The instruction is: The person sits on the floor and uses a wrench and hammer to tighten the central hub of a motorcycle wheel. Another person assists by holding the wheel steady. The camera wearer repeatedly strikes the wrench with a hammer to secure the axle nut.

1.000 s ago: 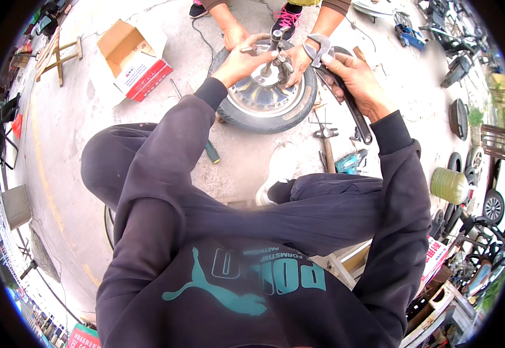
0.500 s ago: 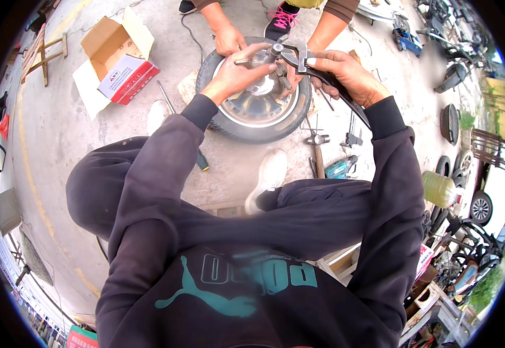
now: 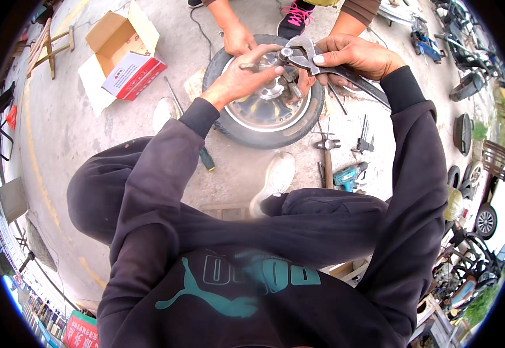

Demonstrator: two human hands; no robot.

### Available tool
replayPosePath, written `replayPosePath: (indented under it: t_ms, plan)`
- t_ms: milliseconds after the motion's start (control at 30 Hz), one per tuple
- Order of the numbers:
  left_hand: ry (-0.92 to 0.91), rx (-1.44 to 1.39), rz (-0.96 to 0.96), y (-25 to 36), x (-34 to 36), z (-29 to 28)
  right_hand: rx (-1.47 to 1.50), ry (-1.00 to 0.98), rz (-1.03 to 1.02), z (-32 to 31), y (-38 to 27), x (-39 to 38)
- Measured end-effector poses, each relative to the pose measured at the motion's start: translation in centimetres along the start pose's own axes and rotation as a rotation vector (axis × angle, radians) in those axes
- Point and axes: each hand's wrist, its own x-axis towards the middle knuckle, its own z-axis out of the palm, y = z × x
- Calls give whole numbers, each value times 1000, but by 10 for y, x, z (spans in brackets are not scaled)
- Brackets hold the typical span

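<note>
While clasping grey metal puller (image 3: 292,86) in left grip (image 3: 245,74), black-handled steel wrench (image 3: 365,87) in right grip (image 3: 358,57), apparently fitting silver bolt (image 3: 287,52); next, seat squarely.

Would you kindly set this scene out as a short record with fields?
Setting: concrete ground, outdoors
Workpiece: tyred wheel lying on its side
Left hand: at the metal puller above the wheel
Right hand: holding an adjustable wrench, jaws at the puller's top
Co-worker: both hands at the wheel
Tools on ground: hammer, cordless drill, screwdriver
Packaging: open cardboard box, left of the wheel
</note>
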Motion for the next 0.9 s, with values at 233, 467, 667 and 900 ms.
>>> replayPosePath:
  t_ms: [233,467,667,900]
  plan:
    - [44,-56,69,-19,2,3,262,80,-99,30,15,-2]
    - [9,-96,30,-10,1,4,141,53,-36,13,14,8]
    - [-73,-116,-57,7,-2,-6,165,221,7,38,12,5]
    - [49,-27,-68,7,-5,5,62,293,-61,51,21,-25]
